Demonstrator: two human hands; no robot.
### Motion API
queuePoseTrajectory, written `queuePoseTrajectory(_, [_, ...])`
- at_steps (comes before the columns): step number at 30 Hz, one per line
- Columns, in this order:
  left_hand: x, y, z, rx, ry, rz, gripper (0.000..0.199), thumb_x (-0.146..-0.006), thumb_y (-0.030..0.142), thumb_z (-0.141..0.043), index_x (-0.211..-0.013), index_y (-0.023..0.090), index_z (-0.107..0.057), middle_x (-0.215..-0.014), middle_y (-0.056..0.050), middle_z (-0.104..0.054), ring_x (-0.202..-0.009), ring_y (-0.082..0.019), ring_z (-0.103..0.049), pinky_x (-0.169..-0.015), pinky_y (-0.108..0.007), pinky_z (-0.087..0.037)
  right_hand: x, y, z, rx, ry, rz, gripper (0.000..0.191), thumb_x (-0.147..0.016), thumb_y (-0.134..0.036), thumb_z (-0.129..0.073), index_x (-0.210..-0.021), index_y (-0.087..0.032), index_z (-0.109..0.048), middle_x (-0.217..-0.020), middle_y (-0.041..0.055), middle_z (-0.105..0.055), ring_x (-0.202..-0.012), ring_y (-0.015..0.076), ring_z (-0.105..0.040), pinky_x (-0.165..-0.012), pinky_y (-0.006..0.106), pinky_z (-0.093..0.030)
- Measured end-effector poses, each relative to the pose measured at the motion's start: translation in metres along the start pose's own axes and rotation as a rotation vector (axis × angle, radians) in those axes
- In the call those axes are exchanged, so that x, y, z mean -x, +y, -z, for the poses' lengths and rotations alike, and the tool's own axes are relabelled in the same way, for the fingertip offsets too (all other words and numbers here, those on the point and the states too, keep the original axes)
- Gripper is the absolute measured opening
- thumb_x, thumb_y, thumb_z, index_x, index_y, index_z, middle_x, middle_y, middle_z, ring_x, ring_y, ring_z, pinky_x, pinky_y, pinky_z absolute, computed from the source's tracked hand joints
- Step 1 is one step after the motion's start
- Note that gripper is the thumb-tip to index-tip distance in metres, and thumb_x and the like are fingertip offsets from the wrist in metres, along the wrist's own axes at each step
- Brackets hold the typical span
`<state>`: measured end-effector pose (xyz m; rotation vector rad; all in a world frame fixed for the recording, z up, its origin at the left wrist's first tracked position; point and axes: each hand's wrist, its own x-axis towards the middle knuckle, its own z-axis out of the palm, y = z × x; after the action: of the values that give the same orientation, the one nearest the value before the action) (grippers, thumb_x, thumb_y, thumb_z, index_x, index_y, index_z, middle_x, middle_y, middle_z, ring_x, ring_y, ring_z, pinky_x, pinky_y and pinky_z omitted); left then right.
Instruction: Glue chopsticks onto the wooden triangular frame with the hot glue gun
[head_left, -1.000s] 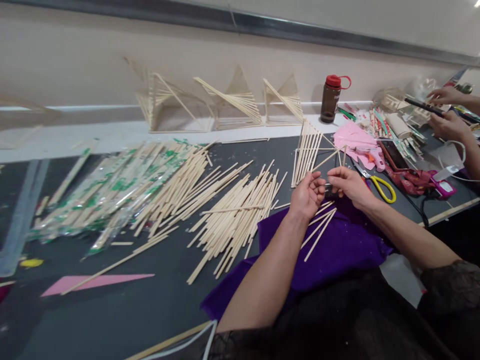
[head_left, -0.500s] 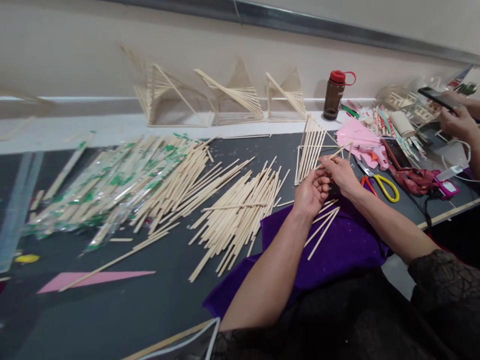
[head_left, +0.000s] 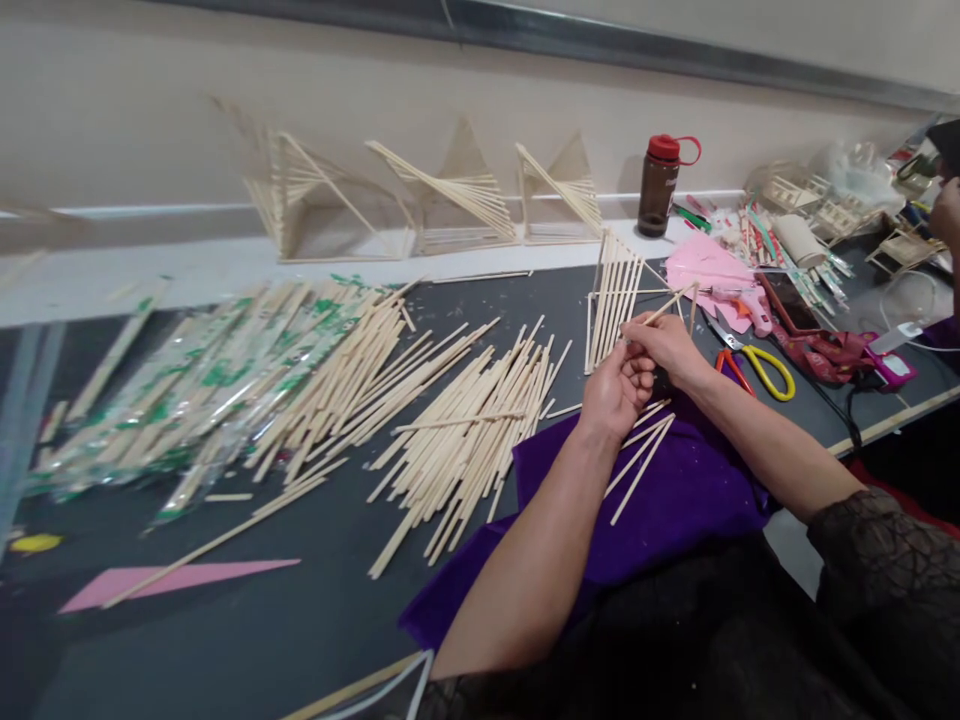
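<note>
In the head view, my right hand [head_left: 667, 345] pinches a thin wooden chopstick [head_left: 677, 297] that slants up to the right. My left hand [head_left: 616, 388] meets it at the fingertips, fingers curled, at the near end of the same chopstick; the exact grip is partly hidden. Just beyond my hands stands a frame of glued chopsticks [head_left: 616, 300], with a fan of parallel sticks. Under my wrists lies a purple cloth [head_left: 675, 490] with a few loose chopsticks [head_left: 643, 465] on it. A large pile of bare chopsticks [head_left: 465, 440] lies left of my hands.
Plastic-wrapped chopsticks [head_left: 217, 370] spread farther left, near a pink paper strip [head_left: 180, 578]. Twisted stick models [head_left: 450, 195] line the wall beside a red-capped bottle [head_left: 660, 190]. Yellow-and-red-handled pliers [head_left: 757, 365] and a pink glue gun [head_left: 750, 305] lie right. Another person's hand [head_left: 946, 215] shows far right.
The view has shifted slightly, and my hands keep nearly the same pose on the chopstick. The other person's hands with the phone have moved right, mostly out of view.
</note>
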<state>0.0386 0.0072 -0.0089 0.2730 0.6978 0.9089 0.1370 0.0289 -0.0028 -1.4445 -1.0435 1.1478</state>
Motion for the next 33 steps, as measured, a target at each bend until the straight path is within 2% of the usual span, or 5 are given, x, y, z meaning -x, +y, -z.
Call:
queuePoseTrajectory(9, [0.003, 0.0, -0.002, -0.039, 0.01, -0.001, 0.037, -0.1, 0.029, -0.04, -0.075, 0.013, -0.061, -0.051, 0.001, -0.056, -0.034, -0.005, -0.046, -0.035, -0.013, -0.03, -0.009, 0.003, 0.007, 0.215, 0.023, 0.14, 0.011, -0.071, -0.025, -0.063, -0.069, -0.015, -0.058, -0.055, -0.0034, -0.056, -0.051, 0.0084, -0.051, -0.047, 0.018, -0.036])
queuePoseTrajectory(18, [0.003, 0.0, -0.004, -0.077, 0.021, 0.024, 0.036, -0.099, 0.031, -0.043, -0.074, 0.013, -0.061, -0.051, 0.0, -0.058, -0.035, -0.005, -0.048, -0.034, -0.013, -0.029, -0.011, -0.003, 0.013, 0.091, -0.103, 0.06, 0.015, -0.067, -0.027, -0.065, -0.069, -0.016, -0.056, -0.053, -0.0062, -0.051, -0.048, 0.0061, -0.046, -0.047, 0.017, -0.036])
queuePoseTrajectory(25, [-0.001, -0.001, -0.006, -0.135, 0.042, 0.047, 0.039, -0.101, 0.032, -0.039, -0.075, 0.012, -0.061, -0.049, 0.0, -0.058, -0.033, -0.005, -0.047, -0.033, -0.012, -0.028, -0.009, 0.001, 0.018, 0.112, -0.092, 0.085, 0.017, -0.07, -0.03, -0.065, -0.067, -0.015, -0.058, -0.053, -0.0045, -0.052, -0.048, 0.0068, -0.047, -0.047, 0.018, -0.037])
queuePoseTrajectory(31, [0.019, 0.019, -0.004, -0.519, -0.091, 0.229, 0.053, -0.1, 0.037, -0.035, -0.062, 0.011, -0.061, -0.042, -0.004, -0.055, -0.024, -0.004, -0.033, -0.027, -0.016, -0.015, -0.008, -0.001, 0.022, 0.184, -0.074, 0.126, 0.013, -0.07, -0.027, -0.062, -0.066, -0.014, -0.061, -0.053, -0.0043, -0.052, -0.044, 0.006, -0.042, -0.044, 0.018, -0.034])
queuePoseTrajectory(33, [0.027, 0.033, -0.002, -0.692, -0.113, 0.088, 0.043, -0.095, 0.036, -0.048, -0.061, 0.012, -0.062, -0.041, -0.002, -0.053, -0.024, -0.004, -0.029, -0.028, -0.016, -0.014, -0.009, 0.0, 0.023, 0.205, -0.08, 0.139, 0.015, -0.071, -0.028, -0.061, -0.066, -0.014, -0.061, -0.053, -0.0042, -0.052, -0.044, 0.006, -0.042, -0.043, 0.018, -0.033])
